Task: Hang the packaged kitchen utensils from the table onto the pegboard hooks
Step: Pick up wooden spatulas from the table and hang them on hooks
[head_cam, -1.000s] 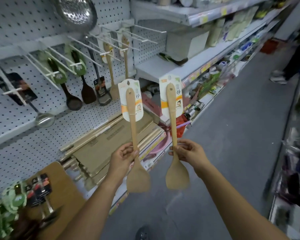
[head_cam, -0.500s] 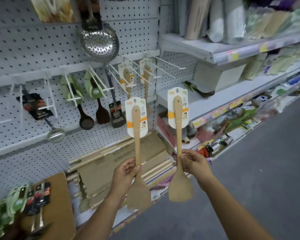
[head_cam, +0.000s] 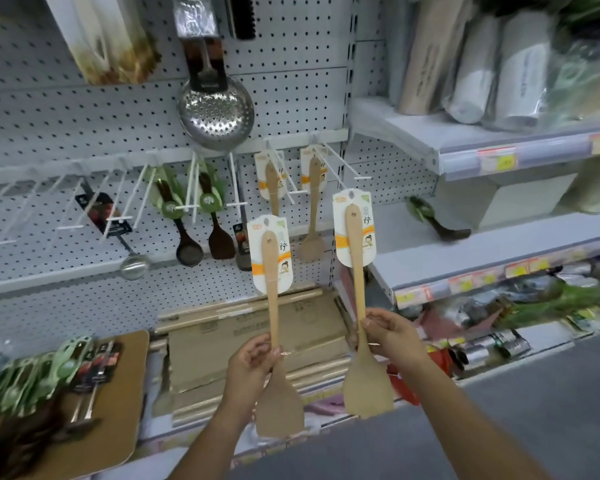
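A: In the head view, what is each hand holding?

B: One packaged wooden spatula each, blade down and card up. The left hand (head_cam: 253, 358) has its fingers curled round the lower shaft of the left spatula (head_cam: 273, 306). The right hand (head_cam: 392, 336) pinches the right spatula (head_cam: 357, 271) between thumb and bent fingers. Both spatulas are in the air in front of the pegboard (head_cam: 84, 133), below the white hooks (head_cam: 343, 164) and touching none of them.

A: Where could this slip?

B: Both grips are low, and the hang hole seems to sit at the very top of each backing card (head_cam: 354, 230). I judge the top ends will wobble, so a small wrist tilt could send a hole past the hook tip. The card would then catch on the prong and bend or tear.

A: Anything in the way?

B: The likely hooks already carry hung spatulas (head_cam: 314, 209). A new card pushed on hard could set those swinging or drag one off. The steel skimmer (head_cam: 217, 112) hangs just above, and a spatula raised too high could knock it.

A: And with both hands busy?

B: Neither hand is free to steady a hook or a card, so aiming both at once splits attention. One spatula at a time looks safer.

A: Is much left?

B: Yes. More packaged utensils (head_cam: 49, 372) lie on the table (head_cam: 125, 393) at lower left.
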`<action>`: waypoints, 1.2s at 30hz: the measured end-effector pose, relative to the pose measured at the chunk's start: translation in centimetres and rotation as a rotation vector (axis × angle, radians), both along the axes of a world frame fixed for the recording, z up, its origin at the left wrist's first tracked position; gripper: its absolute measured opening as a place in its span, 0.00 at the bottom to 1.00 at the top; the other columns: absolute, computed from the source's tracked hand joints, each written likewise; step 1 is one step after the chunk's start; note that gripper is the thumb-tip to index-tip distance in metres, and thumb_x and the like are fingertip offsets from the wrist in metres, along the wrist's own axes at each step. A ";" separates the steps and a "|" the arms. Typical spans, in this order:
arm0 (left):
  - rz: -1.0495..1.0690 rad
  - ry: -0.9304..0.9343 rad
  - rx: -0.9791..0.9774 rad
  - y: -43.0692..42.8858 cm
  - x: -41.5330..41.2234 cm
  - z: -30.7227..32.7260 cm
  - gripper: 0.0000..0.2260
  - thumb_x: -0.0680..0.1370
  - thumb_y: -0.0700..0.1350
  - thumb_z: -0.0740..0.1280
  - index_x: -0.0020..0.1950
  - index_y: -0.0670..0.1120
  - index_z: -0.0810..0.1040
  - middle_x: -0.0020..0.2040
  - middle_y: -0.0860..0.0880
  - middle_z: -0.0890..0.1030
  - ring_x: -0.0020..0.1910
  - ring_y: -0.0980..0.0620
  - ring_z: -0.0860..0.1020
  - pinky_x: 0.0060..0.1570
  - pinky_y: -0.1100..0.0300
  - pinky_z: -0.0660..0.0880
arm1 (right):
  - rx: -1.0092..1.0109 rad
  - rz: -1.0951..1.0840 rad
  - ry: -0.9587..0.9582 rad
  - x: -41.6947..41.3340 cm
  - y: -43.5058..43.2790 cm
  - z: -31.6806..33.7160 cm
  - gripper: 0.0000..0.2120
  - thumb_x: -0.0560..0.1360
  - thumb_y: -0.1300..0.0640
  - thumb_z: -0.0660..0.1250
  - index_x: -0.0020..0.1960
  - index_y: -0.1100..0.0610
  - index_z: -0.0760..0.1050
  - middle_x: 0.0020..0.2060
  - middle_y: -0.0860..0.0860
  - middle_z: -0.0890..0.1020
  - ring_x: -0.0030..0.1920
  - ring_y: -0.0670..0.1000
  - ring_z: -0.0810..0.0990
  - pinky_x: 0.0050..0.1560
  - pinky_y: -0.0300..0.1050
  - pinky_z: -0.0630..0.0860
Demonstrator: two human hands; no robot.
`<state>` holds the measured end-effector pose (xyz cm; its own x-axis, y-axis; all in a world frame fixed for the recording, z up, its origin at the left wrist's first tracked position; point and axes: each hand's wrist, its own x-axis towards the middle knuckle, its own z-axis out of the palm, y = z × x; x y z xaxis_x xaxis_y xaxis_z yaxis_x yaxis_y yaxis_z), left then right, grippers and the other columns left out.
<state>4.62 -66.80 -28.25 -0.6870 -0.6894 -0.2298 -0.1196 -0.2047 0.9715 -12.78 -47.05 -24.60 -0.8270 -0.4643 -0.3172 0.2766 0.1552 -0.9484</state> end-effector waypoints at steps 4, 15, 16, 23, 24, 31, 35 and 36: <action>0.012 -0.004 0.004 -1.0 -1.5 -0.7 0.12 0.75 0.35 0.72 0.54 0.48 0.80 0.40 0.52 0.86 0.43 0.53 0.83 0.43 0.61 0.80 | 0.007 -0.004 -0.014 -2.0 -0.9 -0.6 0.09 0.80 0.65 0.67 0.59 0.64 0.78 0.47 0.61 0.86 0.45 0.62 0.85 0.51 0.62 0.79; 0.035 0.004 0.029 -3.2 -5.2 -2.1 0.14 0.74 0.32 0.72 0.52 0.49 0.81 0.39 0.54 0.85 0.42 0.52 0.83 0.44 0.60 0.80 | 0.022 -0.065 -0.006 -7.4 -4.5 -0.2 0.06 0.79 0.66 0.66 0.55 0.66 0.79 0.39 0.60 0.82 0.35 0.56 0.83 0.35 0.45 0.80; 0.038 0.004 0.034 -3.2 -5.2 -2.2 0.14 0.74 0.32 0.72 0.52 0.49 0.81 0.39 0.53 0.85 0.42 0.53 0.83 0.43 0.62 0.80 | 0.026 -0.063 -0.013 -7.8 -4.9 -0.1 0.06 0.79 0.66 0.67 0.55 0.65 0.79 0.38 0.60 0.83 0.34 0.55 0.83 0.33 0.44 0.79; 0.095 0.015 0.042 -3.2 -5.2 -2.1 0.13 0.73 0.28 0.70 0.51 0.43 0.81 0.39 0.46 0.85 0.38 0.53 0.83 0.40 0.63 0.80 | 0.002 -0.002 -0.031 -11.8 -8.5 -0.1 0.08 0.80 0.62 0.67 0.57 0.63 0.80 0.40 0.61 0.83 0.38 0.56 0.83 0.42 0.51 0.81; 0.107 0.015 0.041 -3.2 -5.2 -2.1 0.12 0.73 0.28 0.70 0.51 0.42 0.81 0.39 0.45 0.85 0.39 0.52 0.83 0.41 0.62 0.80 | -0.003 0.003 -0.042 -12.4 -9.1 -0.1 0.08 0.80 0.62 0.67 0.58 0.63 0.79 0.41 0.61 0.83 0.39 0.57 0.84 0.45 0.53 0.81; 0.168 -0.006 0.005 -2.9 -6.1 -1.9 0.11 0.73 0.30 0.71 0.54 0.39 0.81 0.45 0.38 0.85 0.44 0.46 0.82 0.48 0.54 0.80 | 0.048 0.042 -0.051 -16.6 -12.8 1.0 0.08 0.80 0.66 0.65 0.57 0.69 0.77 0.37 0.63 0.80 0.25 0.51 0.80 0.24 0.39 0.75; 0.202 -0.017 0.020 -3.1 -7.3 -1.8 0.12 0.73 0.29 0.71 0.55 0.38 0.81 0.47 0.37 0.85 0.46 0.46 0.82 0.50 0.53 0.80 | 0.063 0.046 -0.045 -18.7 -14.2 1.4 0.06 0.80 0.66 0.65 0.55 0.67 0.78 0.38 0.64 0.82 0.28 0.55 0.79 0.23 0.41 0.76; 0.205 -0.020 0.021 -3.2 -7.5 -1.8 0.13 0.73 0.29 0.71 0.55 0.38 0.81 0.47 0.37 0.85 0.46 0.45 0.82 0.51 0.51 0.80 | 0.079 0.050 -0.049 -19.3 -14.5 1.3 0.06 0.80 0.66 0.65 0.55 0.65 0.79 0.40 0.65 0.82 0.29 0.55 0.79 0.23 0.41 0.75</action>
<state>-2.91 -69.99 -30.07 -0.5277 -0.8093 -0.2579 -0.0925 -0.2470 0.9646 -32.04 -61.56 -23.27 -0.7862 -0.4760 -0.3942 0.3125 0.2441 -0.9180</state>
